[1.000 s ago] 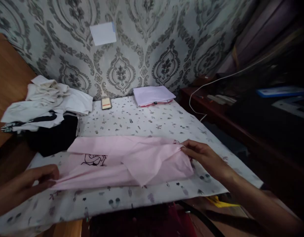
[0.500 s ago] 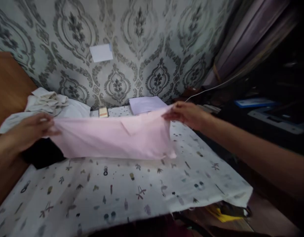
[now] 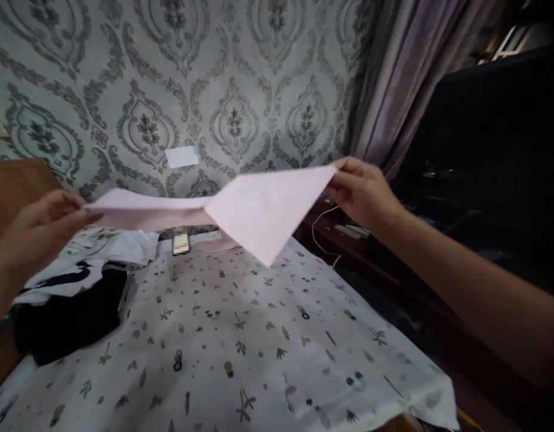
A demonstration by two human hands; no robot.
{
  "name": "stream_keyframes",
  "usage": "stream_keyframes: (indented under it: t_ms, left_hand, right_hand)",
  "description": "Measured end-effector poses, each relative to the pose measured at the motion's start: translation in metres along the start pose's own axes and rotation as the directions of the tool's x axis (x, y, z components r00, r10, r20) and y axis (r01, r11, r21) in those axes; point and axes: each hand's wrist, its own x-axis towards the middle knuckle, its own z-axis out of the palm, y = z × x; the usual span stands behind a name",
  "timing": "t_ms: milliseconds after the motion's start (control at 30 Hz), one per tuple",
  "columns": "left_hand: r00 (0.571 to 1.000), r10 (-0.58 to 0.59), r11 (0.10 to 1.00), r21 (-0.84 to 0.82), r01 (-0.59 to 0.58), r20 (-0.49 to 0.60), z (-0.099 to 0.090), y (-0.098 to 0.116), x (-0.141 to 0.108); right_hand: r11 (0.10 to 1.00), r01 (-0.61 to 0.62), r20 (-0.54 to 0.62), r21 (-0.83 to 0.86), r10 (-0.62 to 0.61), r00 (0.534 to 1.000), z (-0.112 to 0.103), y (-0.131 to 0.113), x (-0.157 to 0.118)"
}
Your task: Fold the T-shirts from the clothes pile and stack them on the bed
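Observation:
A pale pink cloth (image 3: 270, 210) is stretched in the air between my two hands, above a white sheet with small printed motifs (image 3: 259, 336). My left hand (image 3: 47, 225) pinches its left end. Its right upper corner is between the fingertips of my right hand (image 3: 355, 186). The cloth's right part spreads out with a pointed corner hanging down, while the left part is a narrow folded band. Another pink piece shows low behind the band; whether it belongs to the same cloth I cannot tell.
Left on the sheet lie a black folded cloth (image 3: 74, 321) and white clothes (image 3: 137, 247). A small box (image 3: 181, 243) is near the back. Patterned wall (image 3: 234, 120) behind, purple curtain (image 3: 403, 90) at right, white cable (image 3: 313, 231) beyond the sheet's right edge, wooden board (image 3: 20, 186) at left.
Both hands have kept hold of the pink cloth, which is now lifted off the sheet and has swung up, its right part opened to a point. The view has tilted upward.

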Motion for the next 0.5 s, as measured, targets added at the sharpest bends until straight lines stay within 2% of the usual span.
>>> stream_keyframes:
  t_ms: [100,167,233,333,400,500]
  left_hand:
    - [0.980,-0.053,0.997,0.064,0.041,0.192,0.004,-0.032,-0.031]
    - [0.954,-0.101,0.988,0.138,0.064,0.281,0.007,-0.061,-0.056]
    - [0.910,-0.165,0.979,0.178,0.104,0.380,0.009,-0.091,-0.083]
    - [0.825,-0.285,0.954,0.226,0.196,0.488,0.011,-0.132,-0.122]
    - [0.790,-0.327,0.939,0.270,0.211,0.519,0.009,-0.151,-0.138]
    - [0.737,-0.373,0.906,0.393,0.159,0.563,0.001,-0.165,-0.147]
  right_hand:
    - [0.990,-0.136,0.072,-0.032,0.138,0.988,-0.027,0.034,-0.048]
    - [0.956,-0.259,0.112,-0.137,0.275,0.955,-0.044,0.054,-0.085]
    - [0.894,-0.365,0.173,-0.258,0.415,0.893,-0.057,0.071,-0.123]
    - [0.807,-0.464,0.297,-0.364,0.573,0.764,-0.066,0.086,-0.172]
    - [0.767,-0.515,0.347,-0.383,0.636,0.689,-0.066,0.089,-0.196]
    - [0.727,-0.562,0.366,-0.394,0.685,0.630,-0.064,0.084,-0.213]
